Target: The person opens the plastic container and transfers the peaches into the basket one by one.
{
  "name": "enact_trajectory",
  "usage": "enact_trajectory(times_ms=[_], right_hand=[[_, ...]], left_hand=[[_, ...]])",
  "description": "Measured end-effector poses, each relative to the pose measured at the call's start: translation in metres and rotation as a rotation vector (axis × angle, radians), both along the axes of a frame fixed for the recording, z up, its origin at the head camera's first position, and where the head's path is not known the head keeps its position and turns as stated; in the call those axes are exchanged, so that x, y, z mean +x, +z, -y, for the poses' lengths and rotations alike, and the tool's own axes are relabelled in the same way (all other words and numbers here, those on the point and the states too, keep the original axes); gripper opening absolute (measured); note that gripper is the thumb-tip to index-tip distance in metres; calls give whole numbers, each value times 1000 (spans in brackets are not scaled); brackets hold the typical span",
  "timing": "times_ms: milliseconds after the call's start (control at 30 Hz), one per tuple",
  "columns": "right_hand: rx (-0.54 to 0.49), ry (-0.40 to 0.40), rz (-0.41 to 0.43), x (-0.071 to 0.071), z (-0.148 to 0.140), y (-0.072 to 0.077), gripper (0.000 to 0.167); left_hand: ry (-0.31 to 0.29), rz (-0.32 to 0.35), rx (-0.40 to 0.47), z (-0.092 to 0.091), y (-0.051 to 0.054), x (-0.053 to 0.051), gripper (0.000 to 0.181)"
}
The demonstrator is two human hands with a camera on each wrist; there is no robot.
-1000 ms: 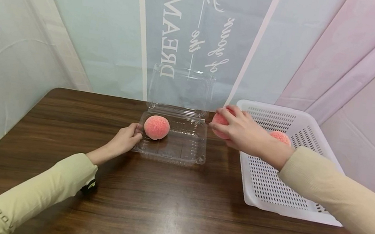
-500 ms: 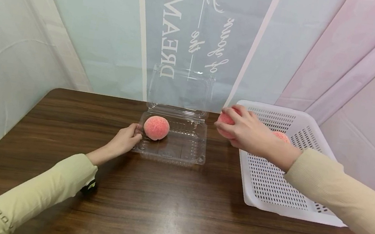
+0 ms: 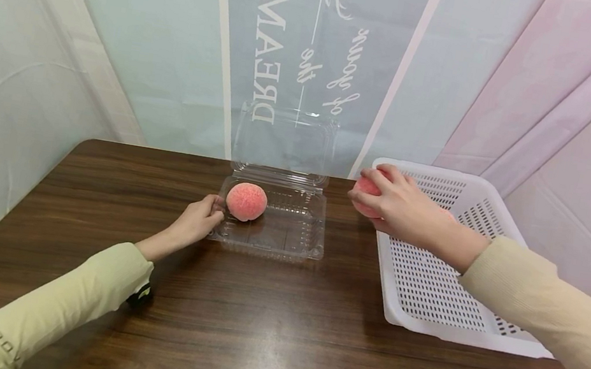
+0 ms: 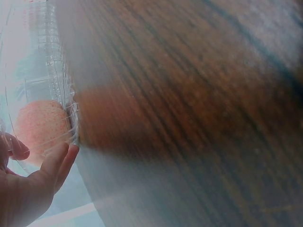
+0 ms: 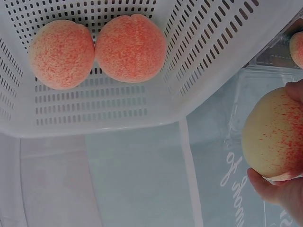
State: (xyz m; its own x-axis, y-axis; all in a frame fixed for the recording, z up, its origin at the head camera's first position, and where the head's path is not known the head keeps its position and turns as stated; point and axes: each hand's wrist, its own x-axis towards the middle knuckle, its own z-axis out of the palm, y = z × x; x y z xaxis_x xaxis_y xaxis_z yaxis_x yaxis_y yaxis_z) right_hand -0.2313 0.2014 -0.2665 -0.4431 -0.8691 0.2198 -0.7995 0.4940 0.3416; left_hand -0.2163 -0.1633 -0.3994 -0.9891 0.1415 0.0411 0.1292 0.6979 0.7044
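My right hand (image 3: 404, 209) grips a peach (image 3: 366, 197) above the left rim of the white basket (image 3: 397, 291). The right wrist view shows this peach (image 5: 271, 135) with a pale side and red flecks, fingertips on its edge. Two more peaches, one on the left (image 5: 61, 54) and one touching it (image 5: 131, 48), lie in the basket. At the open clear plastic clamshell box (image 3: 294, 229), my left hand (image 3: 192, 221) pinches the left edge between thumb and fingers. Inside the box, at its left end, sits another peach (image 3: 247, 202).
The clamshell's lid (image 3: 287, 138) stands upright against the printed backdrop (image 3: 175, 62) at the rear. All of this rests on a dark wooden table (image 3: 226, 328). The basket takes up the table's right side, and my right forearm crosses over it.
My right hand, with the peach in it, has shifted rightward from beside the clamshell to the basket's left rim. My left hand and the box have stayed put.
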Motion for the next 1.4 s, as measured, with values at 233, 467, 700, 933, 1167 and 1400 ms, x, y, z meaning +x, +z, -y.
enact_trajectory(times_ms=[233, 467, 700, 933, 1167, 1400], right_hand=[[-31, 8, -6, -1, -7, -2, 42], [-55, 0, -7, -2, -16, -4, 44], [-83, -23, 22, -3, -25, -5, 53], [-89, -28, 15, -5, -32, -8, 51], [-119, -61, 20, -4, -40, -10, 52], [-134, -39, 18, -6, -46, -14, 54]], left_hand=[[0, -3, 2, 0, 0, 1, 40], [-4, -7, 5, -1, 0, 1, 40], [-5, -16, 2, -1, 0, 1, 39], [-2, -9, 2, -1, -1, 1, 39], [-2, -13, 2, 0, -2, 0, 39], [3, -11, 0, 0, -2, 1, 40]])
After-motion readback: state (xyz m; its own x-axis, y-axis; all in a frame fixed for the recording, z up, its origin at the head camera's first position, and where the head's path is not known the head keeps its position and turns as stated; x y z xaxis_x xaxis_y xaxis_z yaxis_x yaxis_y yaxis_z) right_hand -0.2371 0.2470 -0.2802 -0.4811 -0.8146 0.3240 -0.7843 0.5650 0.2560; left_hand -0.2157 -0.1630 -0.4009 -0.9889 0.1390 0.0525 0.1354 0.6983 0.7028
